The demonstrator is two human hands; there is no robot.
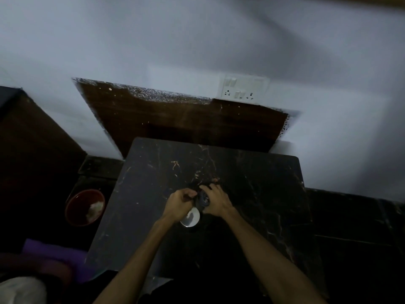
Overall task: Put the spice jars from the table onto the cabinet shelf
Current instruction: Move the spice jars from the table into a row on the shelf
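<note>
The scene is dim. Both hands meet over the middle of the dark marble table [263,194]. My left hand [178,205] is closed around a small dark thing between the hands, probably a spice jar [203,200]; its shape is hard to make out. My right hand [215,201] grips the same dark jar from the right side. Just below the left hand a round shiny silver lid or jar top [191,219] shows on the table, partly covered by the hand. No cabinet shelf is in view.
A dark wooden panel [175,119] leans on the white wall behind the table, with a switch and socket plate [243,88] above it. A red bin [84,207] stands on the floor at the left. Purple cloth [54,255] lies at the lower left.
</note>
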